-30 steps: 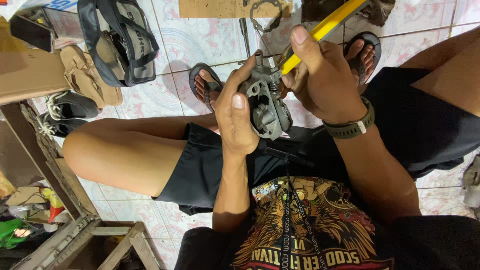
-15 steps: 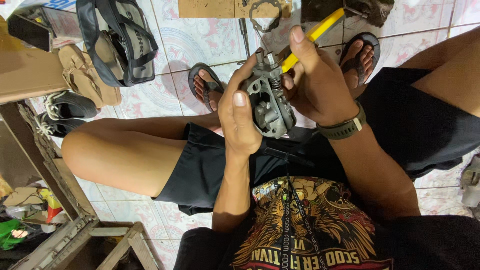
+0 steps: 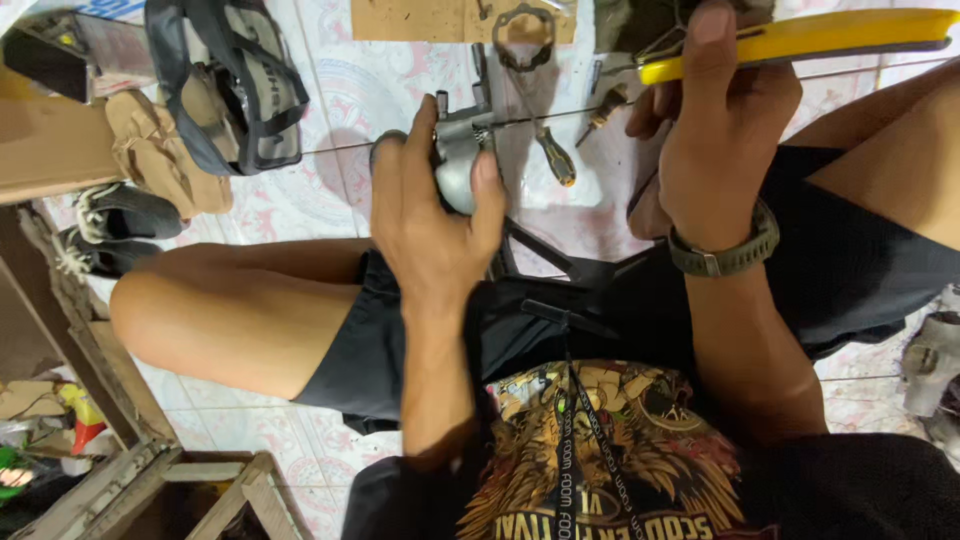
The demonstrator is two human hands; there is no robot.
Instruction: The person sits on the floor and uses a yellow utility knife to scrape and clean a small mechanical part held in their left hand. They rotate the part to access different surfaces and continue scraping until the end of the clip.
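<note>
Gripping a grey metal part (image 3: 455,165) over the lap, the left hand (image 3: 430,215) wraps it with fingers on the far side and thumb across the near face; this part serves as the landmark. To its right, the right hand (image 3: 715,130) is closed around a yellow tool (image 3: 800,35), whose handle runs out toward the right, well apart from the part. A watch (image 3: 725,255) sits on that wrist. A thin wire (image 3: 560,115) runs level just behind the part; whether it is attached to it cannot be told. Just beyond the part, on the tiled floor (image 3: 340,90), lie a screwdriver (image 3: 545,140), a second small tool (image 3: 600,110) and a ring gasket (image 3: 523,25) on cardboard (image 3: 420,20). Far left of the part rest a dark bag (image 3: 225,85) and sandals (image 3: 150,150). Good practice, as judged here: keep the part braced firmly against the thigh, bring the tool in slowly, and keep the thumb off its path.
</note>
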